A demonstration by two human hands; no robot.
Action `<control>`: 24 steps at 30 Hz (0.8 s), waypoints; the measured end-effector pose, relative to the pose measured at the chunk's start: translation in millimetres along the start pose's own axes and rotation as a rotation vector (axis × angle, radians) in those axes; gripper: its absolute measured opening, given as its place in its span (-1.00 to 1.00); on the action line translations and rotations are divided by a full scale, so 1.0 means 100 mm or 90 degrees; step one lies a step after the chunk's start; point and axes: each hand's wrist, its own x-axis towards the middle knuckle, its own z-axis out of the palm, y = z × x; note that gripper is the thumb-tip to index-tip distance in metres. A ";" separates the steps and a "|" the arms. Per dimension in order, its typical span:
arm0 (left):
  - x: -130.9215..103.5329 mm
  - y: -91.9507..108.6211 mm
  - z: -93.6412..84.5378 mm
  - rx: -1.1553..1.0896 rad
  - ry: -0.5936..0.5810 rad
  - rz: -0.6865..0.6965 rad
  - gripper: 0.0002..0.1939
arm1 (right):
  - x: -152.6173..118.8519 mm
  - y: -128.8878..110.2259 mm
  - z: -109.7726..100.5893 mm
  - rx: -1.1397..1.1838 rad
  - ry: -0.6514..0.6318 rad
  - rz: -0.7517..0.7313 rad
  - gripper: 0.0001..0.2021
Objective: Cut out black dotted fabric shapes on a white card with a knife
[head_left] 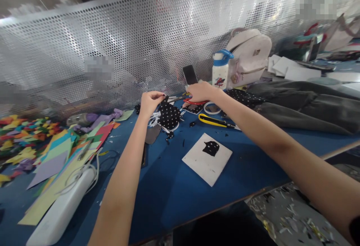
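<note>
My left hand (pixel 152 102) pinches the top edge of a black fabric piece with white dots (pixel 169 117) between thumb and finger. My right hand (pixel 201 91) is closed on red-handled scissors (pixel 178 98), whose blades point left at the fabric's upper edge. Whether the blades touch the cloth I cannot tell. White strips lie beneath and around the fabric. A white square board (pixel 198 160) with a black cut-out shape (pixel 211 148) on it rests nearer to me. A yellow and black utility knife (pixel 215 121) lies below my right wrist, close to a white ring of tape (pixel 208 111).
A phone (pixel 190 75), a blue-lidded bottle (pixel 220 74) and a pale backpack (pixel 251 56) stand before the perforated metal screen (pixel 135 39). Dark cloth (pixel 303 105) covers the right side. Coloured paper (pixel 52 167) and a white power strip (pixel 63 208) lie left.
</note>
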 end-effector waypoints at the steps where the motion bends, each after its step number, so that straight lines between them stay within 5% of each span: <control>1: 0.00 0.00 0.00 -0.003 -0.001 0.000 -0.71 | 0.00 -0.01 0.00 0.001 0.000 -0.003 -0.37; 24: 0.03 0.07 0.04 0.030 -0.030 0.020 -0.71 | 0.01 -0.21 -0.04 -0.019 0.044 -0.046 -0.33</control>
